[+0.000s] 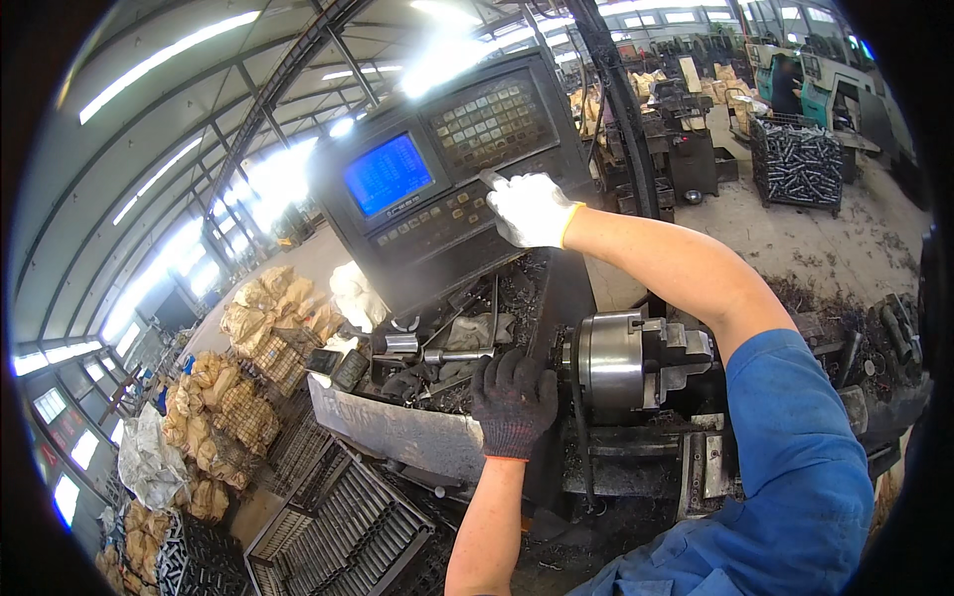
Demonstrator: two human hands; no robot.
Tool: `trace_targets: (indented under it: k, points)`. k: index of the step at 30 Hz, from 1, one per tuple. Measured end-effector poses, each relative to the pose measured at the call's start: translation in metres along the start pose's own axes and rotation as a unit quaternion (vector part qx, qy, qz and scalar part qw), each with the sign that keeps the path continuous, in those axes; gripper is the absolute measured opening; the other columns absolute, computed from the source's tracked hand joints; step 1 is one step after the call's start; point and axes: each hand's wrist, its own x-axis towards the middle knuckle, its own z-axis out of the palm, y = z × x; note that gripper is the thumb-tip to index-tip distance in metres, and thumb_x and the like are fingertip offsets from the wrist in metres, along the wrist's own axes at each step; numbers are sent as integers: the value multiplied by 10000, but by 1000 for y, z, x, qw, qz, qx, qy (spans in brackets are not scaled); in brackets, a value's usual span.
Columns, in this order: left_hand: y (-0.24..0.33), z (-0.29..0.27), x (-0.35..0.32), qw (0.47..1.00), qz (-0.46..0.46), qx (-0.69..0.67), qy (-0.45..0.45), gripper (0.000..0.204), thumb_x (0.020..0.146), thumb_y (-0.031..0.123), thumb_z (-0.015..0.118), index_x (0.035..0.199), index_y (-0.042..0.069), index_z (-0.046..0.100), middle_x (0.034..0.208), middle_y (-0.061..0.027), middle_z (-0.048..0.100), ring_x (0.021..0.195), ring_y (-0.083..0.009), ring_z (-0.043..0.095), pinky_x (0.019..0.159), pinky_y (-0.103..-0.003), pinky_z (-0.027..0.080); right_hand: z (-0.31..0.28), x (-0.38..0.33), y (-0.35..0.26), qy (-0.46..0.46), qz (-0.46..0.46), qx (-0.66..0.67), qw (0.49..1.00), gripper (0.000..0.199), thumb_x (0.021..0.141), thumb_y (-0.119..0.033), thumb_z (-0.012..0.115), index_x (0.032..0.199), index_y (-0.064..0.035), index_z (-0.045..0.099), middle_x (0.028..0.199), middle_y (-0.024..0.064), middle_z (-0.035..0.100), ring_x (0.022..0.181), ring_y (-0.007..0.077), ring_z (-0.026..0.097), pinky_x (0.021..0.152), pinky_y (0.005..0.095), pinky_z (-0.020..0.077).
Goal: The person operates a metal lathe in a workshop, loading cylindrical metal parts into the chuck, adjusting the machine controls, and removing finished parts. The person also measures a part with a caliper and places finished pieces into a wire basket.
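Observation:
My right hand [534, 211], in a white glove, is at the dark control panel [452, 214]. Its index finger, grey at the tip, reaches toward the panel below the keypad [490, 121]; the other fingers look bent and nothing shows in them. Lower down, my left hand [514, 402] wears a dark glove. It lies palm down at the front edge of the lathe top, fingers stretched forward, beside a metal bar [459, 355]. Right of it sits the shiny lathe chuck [611, 363], its jaws facing right. I cannot see a workpiece in them.
A blue screen [388, 174] glows on the panel. Metal rods [348, 526] fill a rack at lower left. Stuffed sacks [214, 407] stand beyond it. At far right is a wire cage [798, 164] of metal parts, near a person [786, 87] at a machine.

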Motion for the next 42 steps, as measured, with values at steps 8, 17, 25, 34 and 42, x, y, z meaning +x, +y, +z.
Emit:
trace_targets:
  k: [8,17,25,34,42]
  points:
    - [0,2,-1,1000,0,-2,1,318,866,296,812,1110,134,692,1191,-95,705,1105,-344,677,1086,-551,468,-3,-1,-3,-17,-1,-6,1000,190,864,-209,658,943,-65,754,1005,196,761,872,351,767,731,494,607]
    - [3,0,3,1000,1,7,5,261,853,294,777,1050,142,698,1136,-96,706,1047,-325,706,1050,-558,491,0,-2,-2,-9,-8,-10,1000,180,859,-213,661,938,-77,749,993,184,755,864,347,766,719,492,603]
    - [1,-1,3,1000,2,8,13,259,849,300,783,1042,149,700,1132,-88,705,1043,-318,704,1056,-561,489,-4,-2,-5,-16,-9,-10,1000,182,853,-209,660,939,-77,753,1002,186,755,863,345,767,712,492,602]
    - [0,-1,0,1000,-7,4,-9,301,867,321,790,1086,131,713,1169,-101,716,1088,-342,690,1079,-565,476,-4,-2,-2,2,-8,-9,1000,185,850,-216,668,927,-73,756,967,190,756,844,350,767,714,491,606]
    - [2,-1,1,1000,-14,-6,-23,321,878,333,787,1106,118,717,1180,-111,719,1109,-357,681,1093,-561,469,-5,-4,0,8,-4,-9,1000,180,847,-212,673,910,-65,757,955,193,758,833,354,763,711,489,605]
